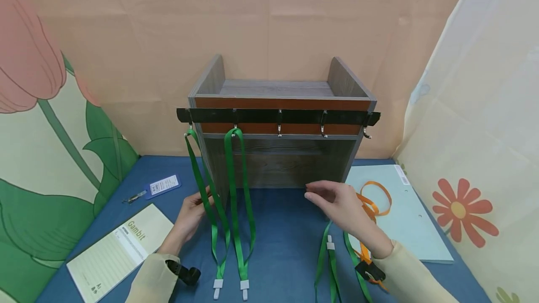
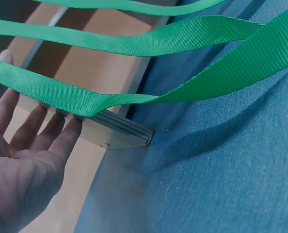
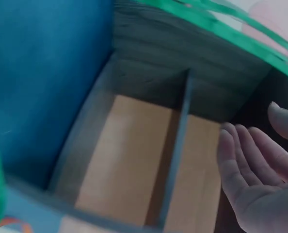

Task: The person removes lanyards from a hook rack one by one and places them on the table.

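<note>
A grey wooden shelf unit stands on the blue cloth, with a black hook rail across its front. Two green lanyards hang from the two leftmost hooks, their white clips low in front. My left hand is behind the leftmost strap and grips the front edge of the unit's left side panel, thumb and fingers on either side. My right hand, holding nothing, hovers before the unit's lower right part with loosely bent fingers. In the right wrist view that hand is apart from the shelf.
Green lanyard straps and an orange lanyard lie at the right, partly under my right forearm, by a pale blue folder. At the left are a notepad and a blue tag with a metal clip. Three hooks hold nothing.
</note>
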`<control>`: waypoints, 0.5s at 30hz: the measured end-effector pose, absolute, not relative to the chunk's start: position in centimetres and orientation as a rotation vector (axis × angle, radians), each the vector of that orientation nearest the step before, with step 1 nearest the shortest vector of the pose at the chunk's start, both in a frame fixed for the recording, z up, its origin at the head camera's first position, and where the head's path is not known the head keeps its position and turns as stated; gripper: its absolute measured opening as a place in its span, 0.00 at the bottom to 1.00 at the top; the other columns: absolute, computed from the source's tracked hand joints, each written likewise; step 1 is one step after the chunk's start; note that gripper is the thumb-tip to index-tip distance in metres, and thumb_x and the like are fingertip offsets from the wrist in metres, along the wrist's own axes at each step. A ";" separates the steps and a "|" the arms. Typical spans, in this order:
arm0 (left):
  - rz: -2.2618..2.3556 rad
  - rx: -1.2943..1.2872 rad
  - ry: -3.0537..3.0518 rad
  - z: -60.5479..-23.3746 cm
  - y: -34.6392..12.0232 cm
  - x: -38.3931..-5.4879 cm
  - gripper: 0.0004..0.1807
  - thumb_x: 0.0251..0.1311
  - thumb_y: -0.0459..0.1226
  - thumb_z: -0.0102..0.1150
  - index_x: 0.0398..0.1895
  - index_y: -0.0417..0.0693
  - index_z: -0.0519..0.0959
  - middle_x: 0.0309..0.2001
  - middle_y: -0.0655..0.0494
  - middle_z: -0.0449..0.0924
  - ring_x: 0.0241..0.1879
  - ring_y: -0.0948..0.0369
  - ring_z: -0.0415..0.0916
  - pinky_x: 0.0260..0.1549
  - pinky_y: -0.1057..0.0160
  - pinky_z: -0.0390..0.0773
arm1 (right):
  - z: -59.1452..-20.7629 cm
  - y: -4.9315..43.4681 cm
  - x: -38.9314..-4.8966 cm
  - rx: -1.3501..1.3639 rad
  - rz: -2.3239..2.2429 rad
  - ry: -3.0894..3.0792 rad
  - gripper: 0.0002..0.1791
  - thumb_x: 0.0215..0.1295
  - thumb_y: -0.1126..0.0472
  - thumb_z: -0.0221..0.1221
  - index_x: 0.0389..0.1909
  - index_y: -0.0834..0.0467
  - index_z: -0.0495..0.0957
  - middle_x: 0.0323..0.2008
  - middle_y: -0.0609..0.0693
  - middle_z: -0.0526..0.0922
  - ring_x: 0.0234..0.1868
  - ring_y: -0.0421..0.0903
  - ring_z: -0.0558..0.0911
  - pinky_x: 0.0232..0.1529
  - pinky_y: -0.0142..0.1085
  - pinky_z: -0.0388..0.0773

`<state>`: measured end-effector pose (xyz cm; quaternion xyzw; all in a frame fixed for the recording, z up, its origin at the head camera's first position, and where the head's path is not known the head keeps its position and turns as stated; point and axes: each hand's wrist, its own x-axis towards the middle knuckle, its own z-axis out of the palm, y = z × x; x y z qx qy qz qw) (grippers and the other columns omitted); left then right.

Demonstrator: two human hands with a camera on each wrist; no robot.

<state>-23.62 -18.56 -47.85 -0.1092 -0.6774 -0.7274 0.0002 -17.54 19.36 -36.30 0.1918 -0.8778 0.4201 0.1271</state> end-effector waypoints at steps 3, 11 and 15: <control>-2.282 -0.340 -2.120 -47.8 -18.6 -23.6 0.20 0.65 0.36 0.58 0.54 0.30 0.76 0.68 0.43 0.61 0.64 0.46 0.59 0.48 0.63 0.73 | -35.3 17.7 -18.1 0.599 1.226 -2.456 0.13 0.60 0.55 0.66 0.45 0.54 0.84 0.39 0.43 0.85 0.35 0.34 0.82 0.36 0.31 0.79; -2.286 -0.355 -2.094 -48.0 -18.5 -23.4 0.17 0.65 0.34 0.58 0.52 0.29 0.77 0.68 0.41 0.59 0.65 0.45 0.58 0.47 0.63 0.74 | -33.3 13.6 -19.3 0.749 1.250 -2.231 0.16 0.60 0.55 0.66 0.48 0.56 0.83 0.40 0.46 0.85 0.38 0.35 0.82 0.38 0.38 0.79; -2.281 -0.368 -2.086 -48.0 -18.5 -23.4 0.18 0.65 0.34 0.58 0.52 0.26 0.76 0.68 0.41 0.59 0.65 0.45 0.58 0.47 0.63 0.74 | -32.2 11.7 -19.9 0.802 1.277 -2.144 0.16 0.60 0.56 0.66 0.48 0.55 0.83 0.41 0.47 0.85 0.39 0.36 0.82 0.39 0.39 0.79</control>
